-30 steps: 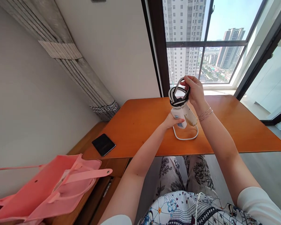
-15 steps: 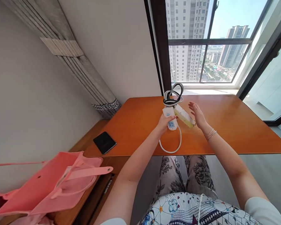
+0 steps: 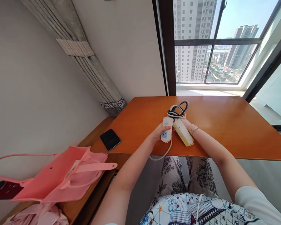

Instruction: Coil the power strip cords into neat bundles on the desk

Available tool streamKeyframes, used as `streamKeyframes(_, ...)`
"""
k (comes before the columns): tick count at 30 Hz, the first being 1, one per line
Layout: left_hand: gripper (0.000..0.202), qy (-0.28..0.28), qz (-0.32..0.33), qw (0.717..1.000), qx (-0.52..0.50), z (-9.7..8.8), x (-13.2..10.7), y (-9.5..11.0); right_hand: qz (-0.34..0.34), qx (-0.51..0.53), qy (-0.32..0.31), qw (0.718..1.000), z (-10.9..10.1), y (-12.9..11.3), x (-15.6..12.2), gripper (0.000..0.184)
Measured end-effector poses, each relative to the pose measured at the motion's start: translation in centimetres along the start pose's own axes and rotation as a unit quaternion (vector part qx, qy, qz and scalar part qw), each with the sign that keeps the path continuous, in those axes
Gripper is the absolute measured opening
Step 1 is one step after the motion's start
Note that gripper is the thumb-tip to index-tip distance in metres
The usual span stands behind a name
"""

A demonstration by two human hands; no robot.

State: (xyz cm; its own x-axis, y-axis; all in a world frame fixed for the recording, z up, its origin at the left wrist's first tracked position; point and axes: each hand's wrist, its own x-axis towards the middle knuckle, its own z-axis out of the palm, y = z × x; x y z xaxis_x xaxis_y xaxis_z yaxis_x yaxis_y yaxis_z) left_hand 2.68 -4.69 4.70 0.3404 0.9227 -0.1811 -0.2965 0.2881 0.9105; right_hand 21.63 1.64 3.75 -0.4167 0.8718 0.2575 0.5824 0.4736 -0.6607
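Observation:
A white power strip (image 3: 168, 122) with blue sockets is gripped in my left hand (image 3: 159, 130), the thumb across its front. Beside it, a yellowed white power strip (image 3: 184, 132) is tilted, its lower end toward the right. My right hand (image 3: 187, 124) is at the upper part of that second strip, just below the cables; its fingers are mostly hidden behind the strip. A coiled bundle of black and white cables (image 3: 178, 110) sits above both strips. A white cord (image 3: 162, 157) loops from the held strip past the table's front edge.
On the orange-brown table (image 3: 224, 131), a black phone or small tablet (image 3: 110, 139) lies at the left. A pink bag (image 3: 63, 178) rests on a lower wooden surface beside the table. Behind are a grey curtain (image 3: 103, 81) and a window (image 3: 215, 42).
My right hand has come in from the right, from open and apart to the yellowed strip. Both strips and the cable bundle have moved lower and nearer to me. The view has shifted slightly.

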Motion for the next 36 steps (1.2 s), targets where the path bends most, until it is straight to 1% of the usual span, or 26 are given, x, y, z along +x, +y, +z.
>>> streamKeyframes(2, 0.052, 0.015, -0.004, 1.000, -0.005, -0.4, -0.1, -0.1, 0.018, 0.016, 0.008, 1.000, 0.6, 0.0, 0.5, 0.015)
streamKeyframes(4, 0.049, 0.044, -0.003, 0.999, -0.007, -1.2, -0.1, -0.1, 0.046, 0.033, 0.030, 0.998, 0.1, 0.7, 0.4, 0.013)
streamKeyframes(8, 0.048, 0.131, 0.011, 0.991, -0.011, -2.9, 0.1, 0.6, 0.123, 0.080, 0.087, 0.985, -2.4, 2.6, -0.7, 0.039)
streamKeyframes(10, 0.046, 0.168, 0.013, 0.985, -0.018, -3.3, 0.6, 1.1, 0.146, 0.117, 0.098, 0.977, -3.2, 2.8, -1.4, 0.048)
streamKeyframes(12, 0.045, 0.195, 0.011, 0.980, -0.041, -3.2, 1.2, 1.4, 0.147, 0.164, 0.085, 0.972, -2.9, 2.4, -2.1, 0.051)
streamKeyframes(14, 0.044, 0.211, 0.004, 0.974, -0.079, -2.9, 1.9, 1.5, 0.134, 0.195, 0.065, 0.969, -1.9, 1.5, -2.8, 0.044)
streamKeyframes(17, 0.039, 0.200, 0.001, 0.970, -0.137, -2.4, 2.8, 1.4, 0.108, 0.176, 0.054, 0.977, 0.2, 0.2, -3.5, 0.030)
streamKeyframes(20, 0.036, 0.192, 0.013, 0.968, -0.162, -2.1, 3.3, 1.0, 0.121, 0.153, 0.035, 0.980, 1.8, -0.7, -3.9, 0.019)
streamKeyframes(22, 0.037, 0.194, 0.029, 0.966, -0.166, -1.9, 3.7, 0.7, 0.128, 0.140, 0.027, 0.981, 2.7, -1.4, -4.0, 0.017)
streamKeyframes(24, 0.040, 0.184, 0.043, 0.968, -0.166, -1.7, 3.9, 0.5, 0.117, 0.108, 0.021, 0.987, 3.6, -2.4, -4.1, 0.019)
streamKeyframes(27, 0.047, 0.157, 0.029, 0.977, -0.144, -1.6, 4.3, 0.5, 0.116, 0.051, 0.007, 0.992, 4.9, -4.3, -4.2, 0.020)
streamKeyframes(29, 0.047, 0.152, 0.013, 0.982, -0.109, -2.1, 4.4, 0.9, 0.127, 0.026, -0.011, 0.992, 5.6, -5.4, -4.2, 0.019)
streamKeyframes(32, 0.041, 0.160, 0.002, 0.986, -0.036, -3.2, 4.6, 1.7, 0.139, 0.007, -0.042, 0.989, 6.4, -6.6, -3.9, 0.020)
streamKeyframes(36, 0.035, 0.165, -0.021, 0.986, 0.010, -5.4, 5.0, 3.2, 0.123, -0.036, -0.068, 0.989, 6.9, -7.3, -2.6, 0.027)
